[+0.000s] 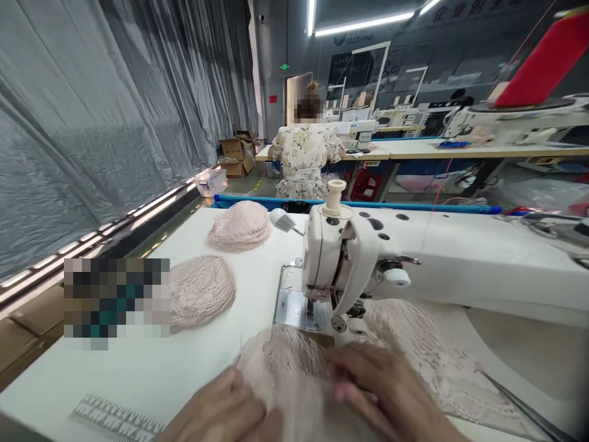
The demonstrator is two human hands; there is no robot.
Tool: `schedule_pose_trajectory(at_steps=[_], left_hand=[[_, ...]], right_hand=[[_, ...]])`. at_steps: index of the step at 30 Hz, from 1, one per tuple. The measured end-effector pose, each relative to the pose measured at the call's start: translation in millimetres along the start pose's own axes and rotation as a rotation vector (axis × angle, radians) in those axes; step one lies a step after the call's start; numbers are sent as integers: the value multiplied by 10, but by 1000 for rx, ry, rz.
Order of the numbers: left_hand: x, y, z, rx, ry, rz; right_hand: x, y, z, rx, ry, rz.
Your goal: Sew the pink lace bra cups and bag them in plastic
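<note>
A pale pink lace piece (294, 362) lies just in front of the sewing machine's (317, 252) needle and metal plate (292, 301). My left hand (230, 405) grips its left edge with curled fingers. On the opposite side my right hand (381, 380), slightly blurred, has its fingers and thumb closed at the lace's right edge. More lace (414, 350) is spread under the machine arm, right of my right hand. A pair of metal tweezers (519, 402) rests on that lace.
Two stacks of cut lace, a farther one (242, 227) and a nearer one (207, 288), sit left of the machine. A clear ruler (110, 420) lies at the front left. Beyond the table a person (306, 153) sits with their back to me. A red thread cone (543, 61) stands at the right.
</note>
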State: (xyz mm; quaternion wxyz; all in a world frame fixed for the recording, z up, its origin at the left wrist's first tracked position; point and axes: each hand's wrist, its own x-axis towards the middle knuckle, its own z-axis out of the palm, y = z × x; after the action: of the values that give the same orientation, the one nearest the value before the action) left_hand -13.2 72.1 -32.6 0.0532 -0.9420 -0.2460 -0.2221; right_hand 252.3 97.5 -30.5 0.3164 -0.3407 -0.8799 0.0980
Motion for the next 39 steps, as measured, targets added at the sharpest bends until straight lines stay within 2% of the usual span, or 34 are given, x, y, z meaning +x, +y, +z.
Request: schedule_pose_trajectory(at_steps=[2,3,5,7,9,12,14,16,18,21,24,26,30,34,39], left_hand=[[85,-95,-97,-50,-86,-196],[156,-161,-126,-39,-88,-323],[308,-289,-141,-123,-220,-592],[426,-365,-115,-278,-365,-783],[491,-366,-77,-400,-416,-852],[514,-282,-48,-505,-386,-815],[517,-231,-54,-681,-315,-778],[530,-211,-67,-908,-271,-752],[561,-220,-80,-1035,-285,-752],[637,-260,-96,-1054,-339,-762],[738,-282,-96,-1042,-421,-728],[798,-275,-72,-1019,-431,-708],[835,-270,19,-922,-457,-767],[807,-343,67,-934,-517,-753],[808,-422,69,-871,-504,-640]], right_hand=[[-21,107,-24,-252,5,64],[-37,162,-12,-370,19,77],[-70,249,32,-560,63,96],[-82,278,72,-647,80,114],[-65,236,86,-585,50,120],[-16,97,65,-302,-23,96],[1,16,38,-127,-53,62],[4,-32,15,48,-130,94],[10,-53,7,246,-208,224],[55,-62,26,422,-223,462],[116,-62,64,387,-200,586],[143,-62,86,331,-186,614],[153,-55,129,221,-168,637],[138,-14,192,137,-131,601],[123,46,230,55,-70,478]])
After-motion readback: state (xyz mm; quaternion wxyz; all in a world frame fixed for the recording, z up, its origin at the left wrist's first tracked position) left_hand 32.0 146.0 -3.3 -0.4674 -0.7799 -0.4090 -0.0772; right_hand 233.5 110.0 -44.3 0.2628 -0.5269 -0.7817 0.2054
